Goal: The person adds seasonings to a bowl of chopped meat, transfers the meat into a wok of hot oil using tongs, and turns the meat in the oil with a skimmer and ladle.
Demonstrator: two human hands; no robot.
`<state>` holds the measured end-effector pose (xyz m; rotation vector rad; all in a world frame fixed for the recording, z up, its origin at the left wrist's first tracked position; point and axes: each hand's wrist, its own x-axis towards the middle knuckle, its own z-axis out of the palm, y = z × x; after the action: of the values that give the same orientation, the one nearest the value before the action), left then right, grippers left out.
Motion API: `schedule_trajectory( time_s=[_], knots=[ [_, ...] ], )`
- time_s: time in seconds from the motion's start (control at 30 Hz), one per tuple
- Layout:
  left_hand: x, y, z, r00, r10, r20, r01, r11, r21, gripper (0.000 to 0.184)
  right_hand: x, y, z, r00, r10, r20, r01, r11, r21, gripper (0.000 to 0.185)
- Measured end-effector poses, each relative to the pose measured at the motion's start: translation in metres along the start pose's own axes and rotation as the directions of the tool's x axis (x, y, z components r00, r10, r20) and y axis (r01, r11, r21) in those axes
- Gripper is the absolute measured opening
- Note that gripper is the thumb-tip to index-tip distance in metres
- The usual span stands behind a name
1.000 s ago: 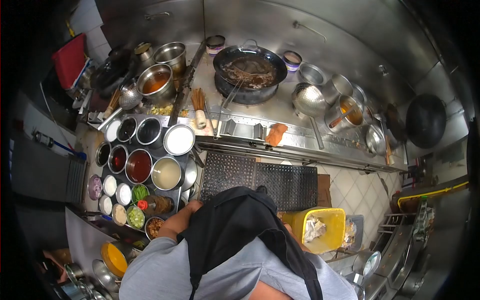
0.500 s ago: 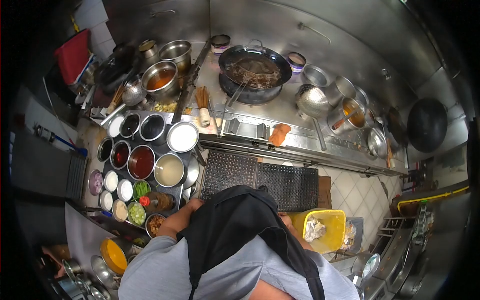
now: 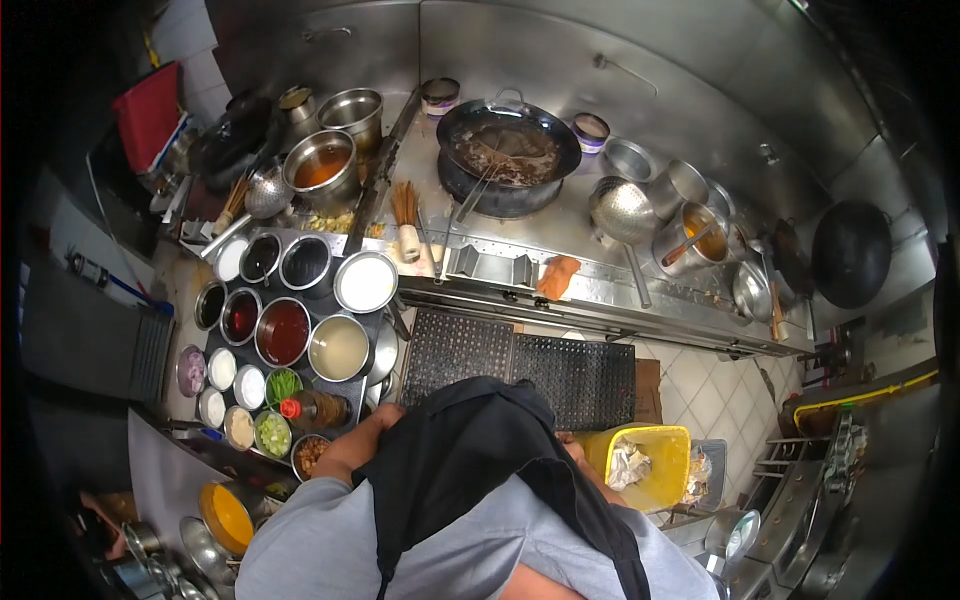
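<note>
My left hand (image 3: 388,416) is low beside the black apron (image 3: 470,430), near a bottle with a red cap (image 3: 322,409); its fingers are mostly hidden by the apron. On the apron's other side, my right hand (image 3: 569,443) shows only in part, close to the yellow bin (image 3: 660,450), and its fingers cannot be made out. On the stove, a black wok (image 3: 510,140) holds dark bubbling liquid, with a wire strainer's handle (image 3: 472,200) leaning out over its rim. A bamboo brush (image 3: 406,220) and an orange cloth (image 3: 557,277) lie along the stove's front edge.
Several bowls of sauces and chopped food, among them a red sauce (image 3: 283,332), stand at the left. A perforated ladle (image 3: 622,210) and a pot of orange liquid (image 3: 700,235) are at the right of the stove. Black mats (image 3: 575,375) cover part of the floor.
The view has shifted slightly, so the stove and bowls sit a little further right than in the earliest frame. Slightly more of my right hand shows beside the apron. The liquid's surface in the wok looks different.
</note>
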<state>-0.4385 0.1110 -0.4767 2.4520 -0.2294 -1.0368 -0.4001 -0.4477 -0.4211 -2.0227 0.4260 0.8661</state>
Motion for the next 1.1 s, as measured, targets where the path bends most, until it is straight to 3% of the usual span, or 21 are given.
schedule_trajectory(
  time_s=[0.1,0.23,0.5,0.53,0.6,0.63,0.8,0.9,1.0,1.1],
  knots=[
    [-0.003,0.006,-0.003,0.997,-0.073,-0.001,0.072,0.990,-0.121,0.052,-0.040,-0.047,-0.004,0.998,0.050,-0.044,-0.052,0.997,-0.059,0.019],
    [0.001,0.004,-0.003,1.000,-0.006,0.001,0.006,1.000,-0.005,0.053,-0.050,-0.058,-0.001,0.986,0.122,-0.111,-0.132,0.986,-0.096,0.022],
    [-0.020,0.029,-0.031,0.999,-0.018,0.038,0.017,1.000,0.007,0.056,-0.006,-0.003,0.004,0.994,-0.111,0.012,0.112,0.984,-0.138,0.025],
    [-0.019,0.029,-0.029,0.996,-0.082,0.037,0.085,0.993,-0.083,0.057,-0.003,0.003,0.005,0.988,-0.149,0.031,0.152,0.977,-0.149,0.025],
    [-0.010,0.016,-0.013,0.977,-0.207,0.053,0.214,0.942,-0.258,0.059,-0.023,-0.032,0.001,1.000,0.026,-0.013,-0.028,0.993,-0.119,0.025],
    [-0.005,0.008,-0.004,0.980,-0.196,0.043,0.200,0.945,-0.260,0.060,-0.033,-0.049,-0.001,0.993,0.115,-0.032,-0.117,0.988,-0.101,0.025],
    [0.006,-0.007,0.010,0.993,-0.121,0.010,0.121,0.973,-0.197,0.062,-0.052,-0.078,-0.002,0.990,0.126,-0.070,-0.132,0.988,-0.085,0.026],
    [-0.010,0.010,-0.008,0.988,-0.143,0.065,0.153,0.971,-0.185,0.061,-0.041,-0.064,0.000,0.992,0.085,-0.094,-0.097,0.986,-0.132,0.029],
    [0.005,-0.006,0.007,0.998,-0.026,0.051,0.025,0.999,0.029,0.061,-0.040,-0.064,0.000,0.991,0.106,-0.081,-0.118,0.981,-0.155,0.032],
    [0.000,0.000,0.001,0.997,-0.071,0.035,0.072,0.997,-0.023,0.060,-0.043,-0.066,0.001,0.989,0.133,-0.060,-0.140,0.981,-0.137,0.034]
  ],
)
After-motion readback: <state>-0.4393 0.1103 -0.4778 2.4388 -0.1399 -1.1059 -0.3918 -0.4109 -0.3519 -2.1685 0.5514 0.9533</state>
